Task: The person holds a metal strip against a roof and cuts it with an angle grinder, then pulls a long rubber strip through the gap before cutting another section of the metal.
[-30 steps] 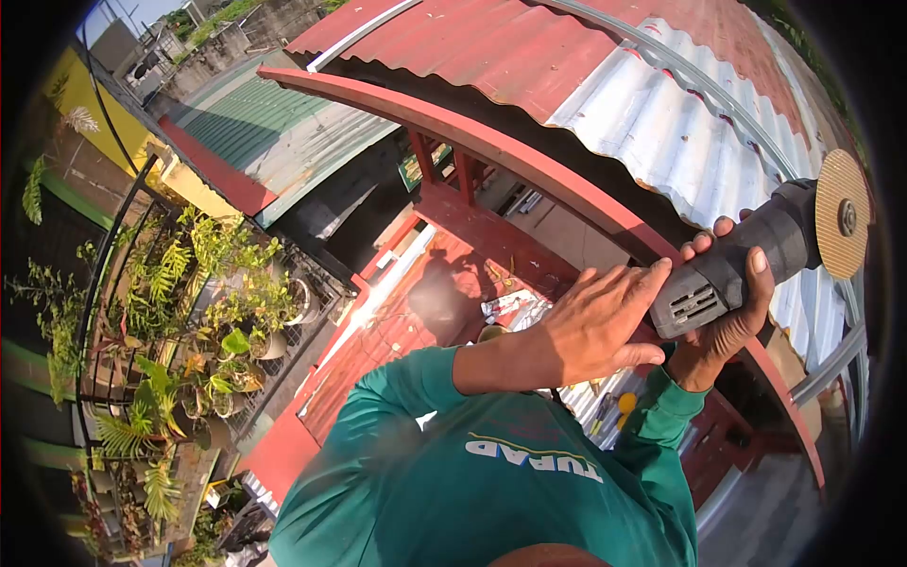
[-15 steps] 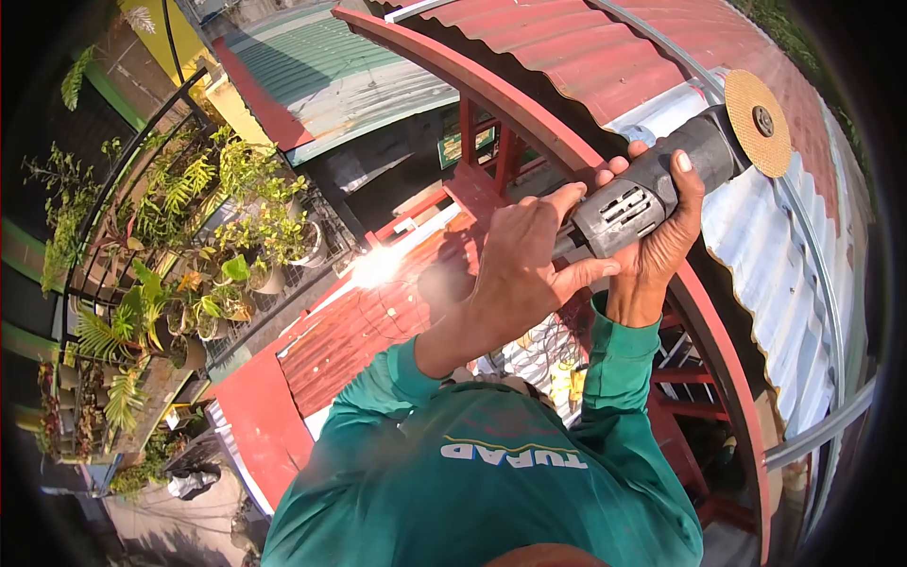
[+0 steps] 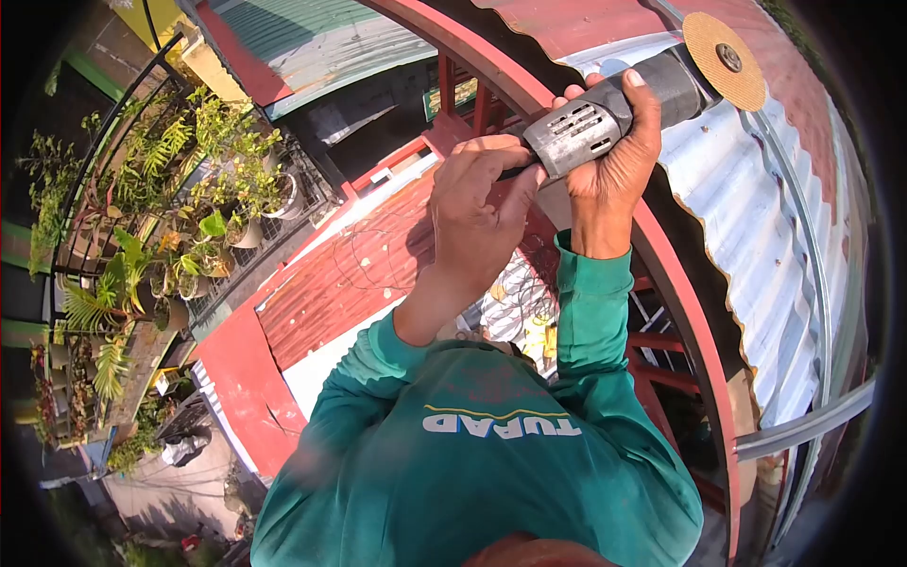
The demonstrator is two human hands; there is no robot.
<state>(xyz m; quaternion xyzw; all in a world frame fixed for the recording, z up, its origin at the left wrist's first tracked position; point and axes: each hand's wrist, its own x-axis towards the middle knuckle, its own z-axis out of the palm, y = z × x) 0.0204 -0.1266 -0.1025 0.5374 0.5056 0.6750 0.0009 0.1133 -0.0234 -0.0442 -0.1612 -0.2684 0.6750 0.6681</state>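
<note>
My right hand [image 3: 614, 175] is wrapped round the grey and black body of an angle grinder [image 3: 578, 130], its thumb lying along the top side. A tan round disc [image 3: 704, 42] with a dark centre nut sits at the grinder's far end, turned toward the upper right. At the tail end, my left hand [image 3: 480, 203] pinches the dark power cord [image 3: 515, 173] where it leaves the housing. Part of the cord is hidden behind the left fingers. Both forearms are in green sleeves.
A curved red metal beam [image 3: 694, 321] runs beside my right arm. Beyond it lie corrugated roof sheets [image 3: 746, 255] and a grey metal strip [image 3: 803, 425]. Below on the left are a rusty red roof [image 3: 340, 283], thin loose wire and a balcony with potted plants [image 3: 213, 227].
Both hands and the grinder have shifted up and left in view. My left fingers have closed in on the cord at the tail. A bright glare on the red roof is gone.
</note>
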